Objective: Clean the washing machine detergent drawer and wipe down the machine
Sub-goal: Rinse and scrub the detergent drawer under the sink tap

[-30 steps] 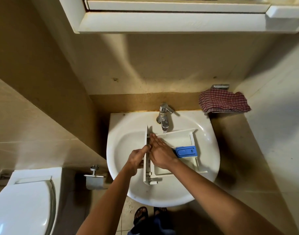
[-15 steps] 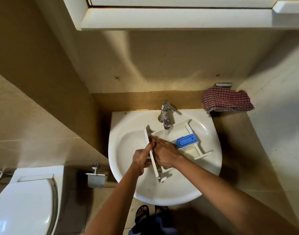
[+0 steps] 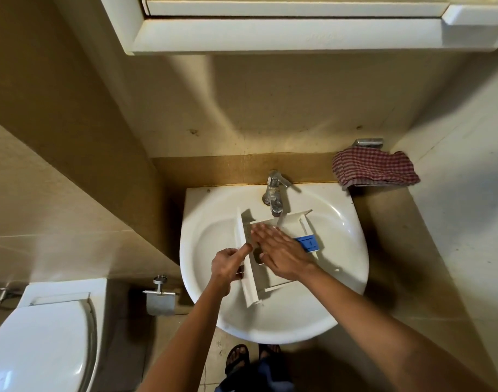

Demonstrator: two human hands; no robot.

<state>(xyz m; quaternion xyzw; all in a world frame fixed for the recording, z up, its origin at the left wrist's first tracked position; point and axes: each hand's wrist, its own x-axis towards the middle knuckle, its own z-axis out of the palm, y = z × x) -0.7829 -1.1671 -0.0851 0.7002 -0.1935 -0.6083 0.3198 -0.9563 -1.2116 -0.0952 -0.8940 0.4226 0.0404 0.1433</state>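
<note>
The white detergent drawer (image 3: 252,287) lies in the white sink (image 3: 338,278), under the chrome tap (image 3: 274,196). Water runs from the tap into the drawer. A blue insert (image 3: 307,242) sits in the drawer's right compartment. My left hand (image 3: 229,264) grips the drawer's front panel on the left, thumb on the inner side. Flat inside the drawer, my right hand (image 3: 281,250) rests with its straight fingers under the water stream.
A red checked cloth (image 3: 375,168) hangs on a holder at the right wall. A white cabinet (image 3: 298,32) juts out overhead. The toilet (image 3: 41,340) stands at the lower left, with a paper holder (image 3: 160,298) beside the sink. My sandalled feet (image 3: 238,359) are below the basin.
The drawer has turned so its front panel stands more upright in view and sits further under the tap. My right hand has slid forward, its fingers now in the running water.
</note>
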